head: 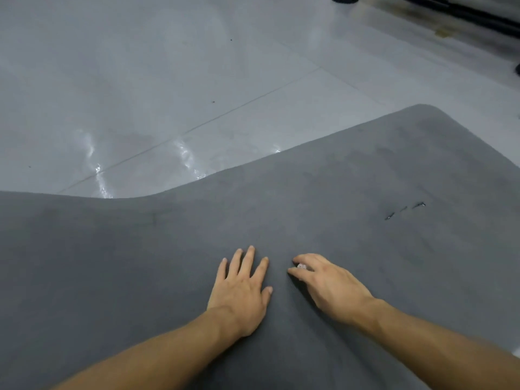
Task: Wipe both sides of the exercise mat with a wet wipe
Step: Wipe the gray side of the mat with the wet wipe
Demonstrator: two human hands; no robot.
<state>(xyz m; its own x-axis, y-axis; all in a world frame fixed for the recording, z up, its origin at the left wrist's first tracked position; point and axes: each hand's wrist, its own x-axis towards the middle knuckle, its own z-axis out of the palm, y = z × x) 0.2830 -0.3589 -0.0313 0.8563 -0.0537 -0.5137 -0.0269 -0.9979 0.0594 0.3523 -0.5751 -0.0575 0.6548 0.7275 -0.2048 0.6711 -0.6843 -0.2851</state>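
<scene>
**Grey mat, soft and floppy: hold it flat, lift it by an edge**

Grey and matte, the mat (323, 192) lies on the glossy floor (168, 80) and fills the lower half of the head view. Its far edge runs in a wave rather than a straight line, and one rounded corner shows at the upper right. That wavy edge suggests a thin, pliable sheet that bends under its own weight, light enough to turn by hand but likely to sag and fold when lifted. The surface looks velvety, so a wipe should drag on it rather than glide. A few small nicks (405, 210) on the right show that the skin tears.

The left hand (239, 288) rests palm down on the mat, fingers straight and spread, and its grip holds nothing. Just beside it, the right hand (329, 282) arches over the mat with fingers bent. A small white scrap, probably the wet wipe (302, 266), is pinched at the fingertips, and most of it is hidden.

For wiping, a flat bracing hand near the stroke should stop the mat from bunching. For turning it over, a long edge or a corner is the best hold. Wet streaks (95, 164) shine on the floor beyond the mat, so it may slide there.
</scene>
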